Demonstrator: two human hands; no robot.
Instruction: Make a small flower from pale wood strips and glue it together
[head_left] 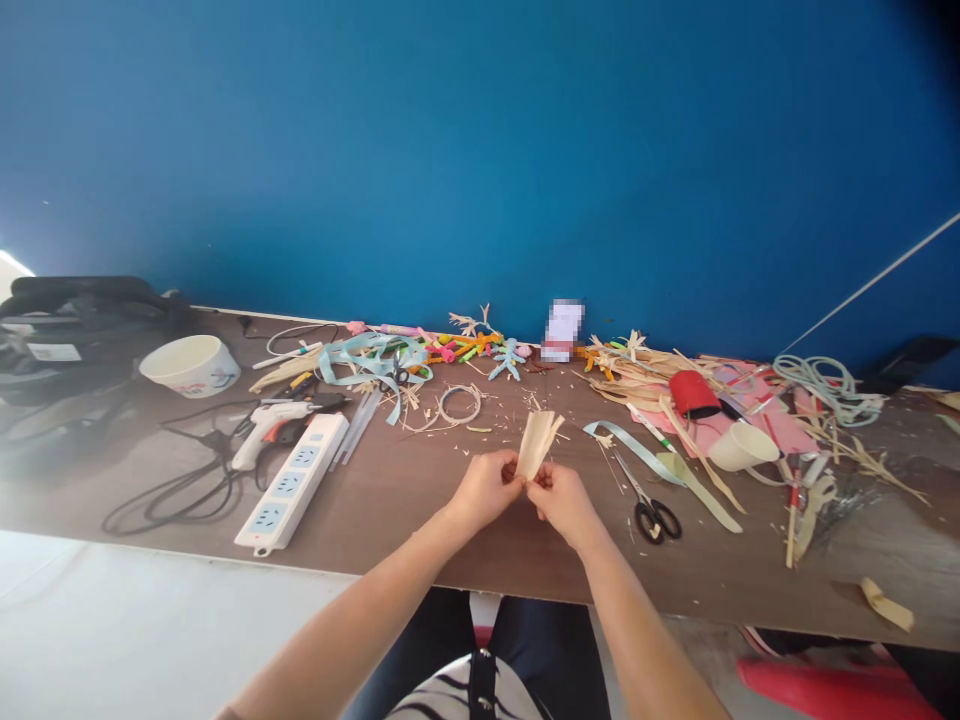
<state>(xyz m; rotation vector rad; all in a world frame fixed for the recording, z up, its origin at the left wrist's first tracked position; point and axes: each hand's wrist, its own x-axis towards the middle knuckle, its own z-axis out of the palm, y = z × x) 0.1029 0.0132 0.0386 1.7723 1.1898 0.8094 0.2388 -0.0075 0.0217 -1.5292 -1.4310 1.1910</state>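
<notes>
A pale dry husk strip (535,446), fanned and split at its upper right edge, stands upright between my fingertips over the front of the table. My left hand (489,484) pinches its lower left side. Gripping the lower right side, my right hand (559,500) has its fingers curled in close beside the left. Just beyond the strip, a ring of thin wire or cord (460,404) lies among small husk scraps. To the right of my hands lie black-handled scissors (654,515), blades pointing away, closed or nearly so.
On the left are a white power strip (296,485), a glue gun (270,430), a paper bowl (191,366) and a dark bag (75,330). Ribbons and colourful pipe-cleaner pieces (510,358) line the blue wall. Rightward sit husk strips, a red roll (693,394) and a cream cup (742,446).
</notes>
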